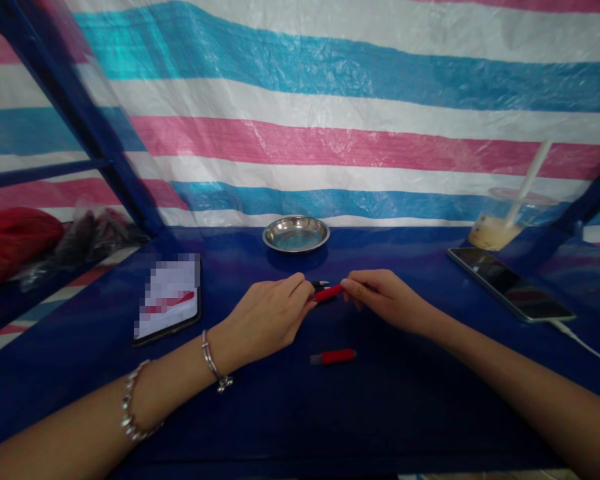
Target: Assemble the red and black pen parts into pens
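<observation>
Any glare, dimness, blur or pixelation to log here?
Head view: sheen on the striped sheet and metal dish; same view, pixel blocks over the phone at left; same view, foreground tabletop dim, loose red piece slightly soft.

Exposure is uneven: the striped sheet point(330, 141) is bright, with glare on its creases; the blue table point(405, 407) darkens toward the lower edge. The metal dish point(296, 237) carries highlights. Coarse pixelation masks one phone screen point(167, 287). The red bundle point(17, 239) is blurred, and wide-angle distortion stretches the outer edges
</observation>
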Tool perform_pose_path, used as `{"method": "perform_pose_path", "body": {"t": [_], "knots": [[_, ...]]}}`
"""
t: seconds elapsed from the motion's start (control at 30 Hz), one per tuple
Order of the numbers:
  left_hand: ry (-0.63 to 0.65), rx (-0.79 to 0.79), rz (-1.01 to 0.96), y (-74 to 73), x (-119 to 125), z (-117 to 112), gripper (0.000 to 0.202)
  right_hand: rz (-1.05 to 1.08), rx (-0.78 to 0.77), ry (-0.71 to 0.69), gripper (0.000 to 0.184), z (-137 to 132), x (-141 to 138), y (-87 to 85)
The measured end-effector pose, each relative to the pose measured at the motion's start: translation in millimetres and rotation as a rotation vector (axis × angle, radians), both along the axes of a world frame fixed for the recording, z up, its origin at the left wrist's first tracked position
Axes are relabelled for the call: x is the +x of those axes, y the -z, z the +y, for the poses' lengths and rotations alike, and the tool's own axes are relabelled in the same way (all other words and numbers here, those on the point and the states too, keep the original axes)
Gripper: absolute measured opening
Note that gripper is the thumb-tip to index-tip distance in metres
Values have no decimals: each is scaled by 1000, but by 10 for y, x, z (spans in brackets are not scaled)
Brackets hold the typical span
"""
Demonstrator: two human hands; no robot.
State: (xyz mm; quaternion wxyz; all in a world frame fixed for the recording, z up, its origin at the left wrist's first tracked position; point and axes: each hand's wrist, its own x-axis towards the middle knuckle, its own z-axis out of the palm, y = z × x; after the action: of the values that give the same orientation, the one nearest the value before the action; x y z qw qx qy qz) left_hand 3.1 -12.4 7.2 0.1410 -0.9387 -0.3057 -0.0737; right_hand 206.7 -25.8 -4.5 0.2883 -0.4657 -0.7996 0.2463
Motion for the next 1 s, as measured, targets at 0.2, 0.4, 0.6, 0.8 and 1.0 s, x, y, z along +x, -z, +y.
{"method": "perform_pose_path", "body": {"t": [0.2,0.4,0.6,0.8,1.0], "knots": [[-17,-31,-4,20,-4,12,23,-77,141,2,19,-12,16,-14],[-37,-58,-52,26,-1,15,24,-124,153,62,22,-27,30,-52],[-40,-25,-43,24,11,-8,23,-24,81,25,27,-21,24,-37],[-23,7,-22,33,16,-17,24,217,-61,8,25,-6,-8,-1],[0,-5,1,28,31,-49,22,356,-86,-46,11,-21,-51,10]]}}
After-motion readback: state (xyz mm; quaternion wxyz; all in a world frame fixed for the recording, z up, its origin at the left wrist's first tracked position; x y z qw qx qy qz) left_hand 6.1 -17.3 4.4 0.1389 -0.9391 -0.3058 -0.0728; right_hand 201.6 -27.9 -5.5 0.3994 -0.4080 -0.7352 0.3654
